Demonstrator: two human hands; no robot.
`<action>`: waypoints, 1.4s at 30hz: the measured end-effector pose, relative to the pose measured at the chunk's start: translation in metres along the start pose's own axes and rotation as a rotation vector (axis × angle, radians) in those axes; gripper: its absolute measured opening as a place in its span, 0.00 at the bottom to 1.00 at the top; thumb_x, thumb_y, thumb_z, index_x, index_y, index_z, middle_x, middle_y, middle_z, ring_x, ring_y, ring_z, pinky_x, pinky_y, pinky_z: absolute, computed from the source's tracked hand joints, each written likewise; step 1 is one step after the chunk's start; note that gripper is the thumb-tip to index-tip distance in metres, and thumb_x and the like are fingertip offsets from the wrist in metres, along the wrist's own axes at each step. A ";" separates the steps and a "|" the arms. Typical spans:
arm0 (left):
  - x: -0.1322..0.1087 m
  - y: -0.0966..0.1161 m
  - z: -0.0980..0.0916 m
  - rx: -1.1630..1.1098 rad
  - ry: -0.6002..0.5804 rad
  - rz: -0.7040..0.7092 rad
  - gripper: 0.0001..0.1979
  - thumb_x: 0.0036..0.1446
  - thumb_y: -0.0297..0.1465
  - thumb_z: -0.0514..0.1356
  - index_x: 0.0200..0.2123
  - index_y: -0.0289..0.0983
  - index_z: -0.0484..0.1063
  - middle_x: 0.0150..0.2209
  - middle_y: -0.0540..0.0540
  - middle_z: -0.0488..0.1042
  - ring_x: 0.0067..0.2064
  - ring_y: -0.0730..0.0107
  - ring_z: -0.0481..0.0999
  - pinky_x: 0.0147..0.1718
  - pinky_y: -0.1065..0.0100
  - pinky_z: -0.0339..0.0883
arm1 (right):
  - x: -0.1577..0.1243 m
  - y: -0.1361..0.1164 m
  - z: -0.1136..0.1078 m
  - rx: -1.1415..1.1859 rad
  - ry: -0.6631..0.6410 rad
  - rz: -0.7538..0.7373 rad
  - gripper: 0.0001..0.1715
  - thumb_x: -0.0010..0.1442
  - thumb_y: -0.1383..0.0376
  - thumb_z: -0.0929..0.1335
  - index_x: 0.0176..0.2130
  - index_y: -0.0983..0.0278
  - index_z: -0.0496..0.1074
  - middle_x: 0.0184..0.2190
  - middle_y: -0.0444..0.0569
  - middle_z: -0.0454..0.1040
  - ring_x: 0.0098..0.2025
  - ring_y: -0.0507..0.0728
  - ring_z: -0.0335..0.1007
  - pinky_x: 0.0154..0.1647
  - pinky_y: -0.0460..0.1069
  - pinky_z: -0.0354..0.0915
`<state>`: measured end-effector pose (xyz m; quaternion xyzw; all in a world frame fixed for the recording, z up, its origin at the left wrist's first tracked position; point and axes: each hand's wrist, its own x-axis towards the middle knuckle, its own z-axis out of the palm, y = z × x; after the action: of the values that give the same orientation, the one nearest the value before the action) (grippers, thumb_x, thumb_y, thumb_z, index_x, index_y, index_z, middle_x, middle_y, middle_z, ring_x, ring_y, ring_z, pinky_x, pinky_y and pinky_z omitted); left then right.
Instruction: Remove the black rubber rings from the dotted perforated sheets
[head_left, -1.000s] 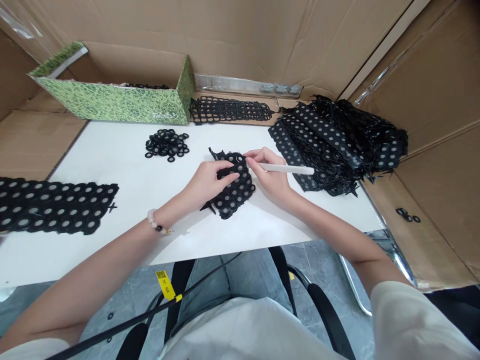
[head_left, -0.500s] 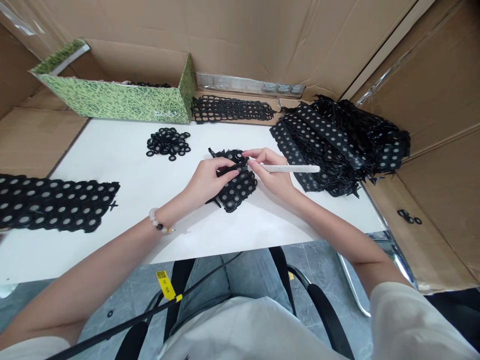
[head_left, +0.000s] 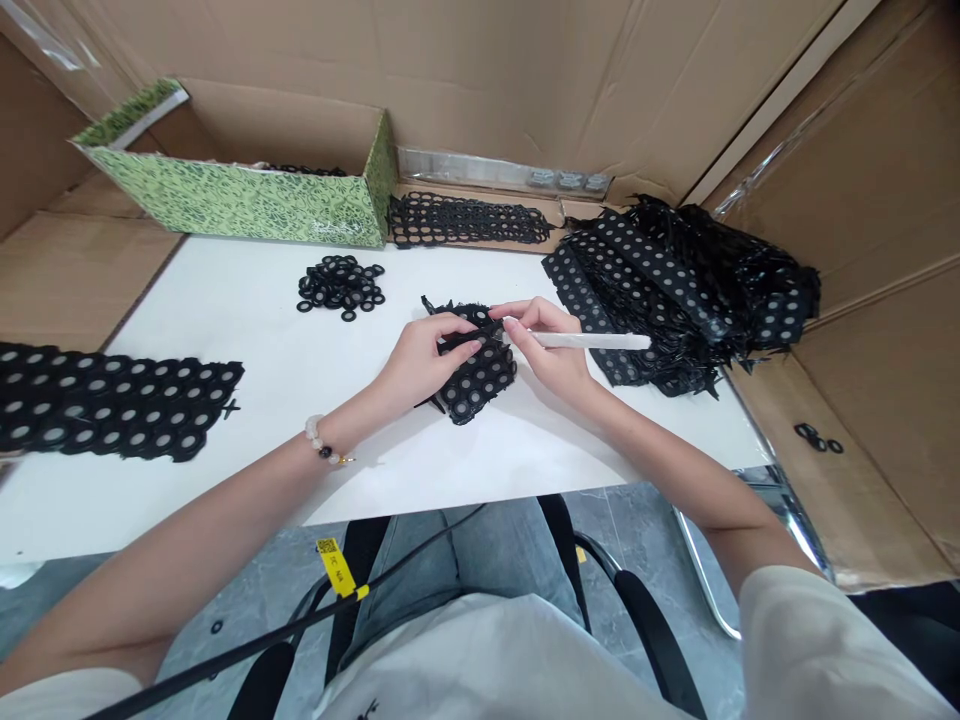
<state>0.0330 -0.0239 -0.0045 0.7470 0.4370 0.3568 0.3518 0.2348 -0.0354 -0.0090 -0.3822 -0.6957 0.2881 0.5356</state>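
Observation:
A black rubber sheet of moulded rings (head_left: 480, 378) lies at the middle of the table, its upper part bent or folded. My left hand (head_left: 420, 362) grips its left side between thumb and fingers. My right hand (head_left: 551, 350) pinches a slim white-handled tool (head_left: 600, 341), held almost level with its tip at the sheet. That tip is too small and too covered to tell its kind. The index finger of my right hand reaches over the sheet's upper edge. A heap of loose black rings (head_left: 341, 284) sits up and to the left of my hands.
A wider ring sheet (head_left: 112, 400) lies at left. Behind stand a green patterned box (head_left: 247, 205) and a punched-out black mesh strip (head_left: 469, 220). Stacked black sheets (head_left: 652, 290) fill the right side. Several rings (head_left: 817, 437) lie on cardboard at far right. Cardboard walls (head_left: 510, 80) enclose the table.
The white-handled tool and my right hand have shifted slightly to the right. Both hands keep their grips, and the whole view has moved a little.

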 end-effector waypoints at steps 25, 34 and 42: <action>0.001 0.000 0.001 -0.037 -0.012 0.060 0.11 0.57 0.37 0.61 0.34 0.36 0.78 0.39 0.44 0.81 0.42 0.60 0.78 0.45 0.62 0.68 | -0.005 0.004 0.011 -0.161 0.073 -0.136 0.15 0.67 0.60 0.68 0.28 0.59 0.67 0.41 0.49 0.82 0.45 0.57 0.80 0.48 0.55 0.73; -0.002 0.005 0.002 0.006 -0.091 -0.161 0.16 0.48 0.43 0.68 0.33 0.35 0.79 0.32 0.49 0.80 0.35 0.63 0.76 0.35 0.66 0.65 | -0.001 0.004 0.008 -0.097 0.060 -0.073 0.17 0.66 0.59 0.69 0.27 0.60 0.67 0.37 0.47 0.82 0.40 0.56 0.79 0.43 0.53 0.72; 0.002 -0.006 -0.001 -0.091 -0.088 -0.217 0.17 0.48 0.44 0.67 0.23 0.35 0.74 0.25 0.51 0.74 0.30 0.68 0.69 0.28 0.69 0.59 | 0.000 0.002 0.004 0.028 -0.007 0.078 0.19 0.63 0.54 0.71 0.26 0.60 0.66 0.48 0.51 0.81 0.54 0.60 0.78 0.57 0.59 0.71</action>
<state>0.0303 -0.0200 -0.0086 0.6936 0.4826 0.3030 0.4406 0.2317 -0.0341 -0.0118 -0.4005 -0.6782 0.3195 0.5269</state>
